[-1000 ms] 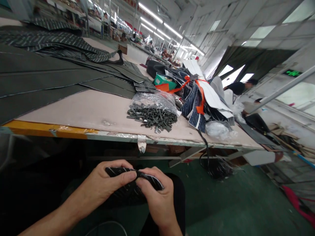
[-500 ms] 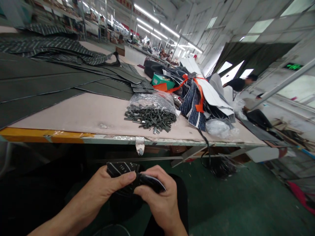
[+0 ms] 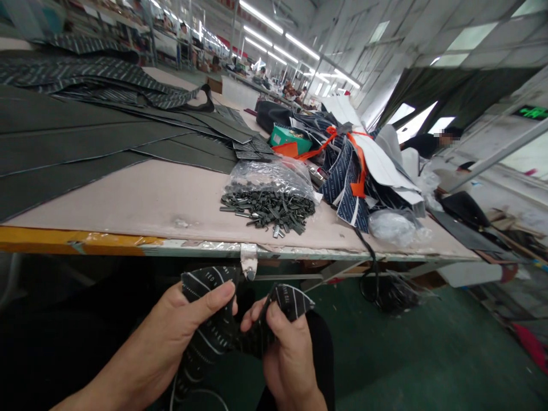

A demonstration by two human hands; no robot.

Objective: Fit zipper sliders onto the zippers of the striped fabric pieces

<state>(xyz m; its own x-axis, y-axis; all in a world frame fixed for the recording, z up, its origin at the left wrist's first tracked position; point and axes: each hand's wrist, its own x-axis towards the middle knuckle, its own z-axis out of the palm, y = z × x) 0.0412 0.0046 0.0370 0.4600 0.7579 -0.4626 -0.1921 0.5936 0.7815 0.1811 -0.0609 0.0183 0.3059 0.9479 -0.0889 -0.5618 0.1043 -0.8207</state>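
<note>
The dark cloth (image 3: pixel 203 342) has pale stripes and small pale lettering. It hangs in front of and below the worktop (image 3: pixel 124 197), pinched in the left hand (image 3: pixel 184 319) and right hand (image 3: pixel 289 345). The left part trails downward; the right flap's tip points rightward. Whether both parts join is unclear.

Layered dark sheets (image 3: pixel 64 128) cover the left of the worktop (image 3: pixel 128 200). A green box (image 3: pixel 286 138) stands beside blue patterned cloth (image 3: pixel 342 178) with an orange strip (image 3: pixel 360 165) across it. Ceiling lights (image 3: pixel 261 17) glow beyond.
</note>
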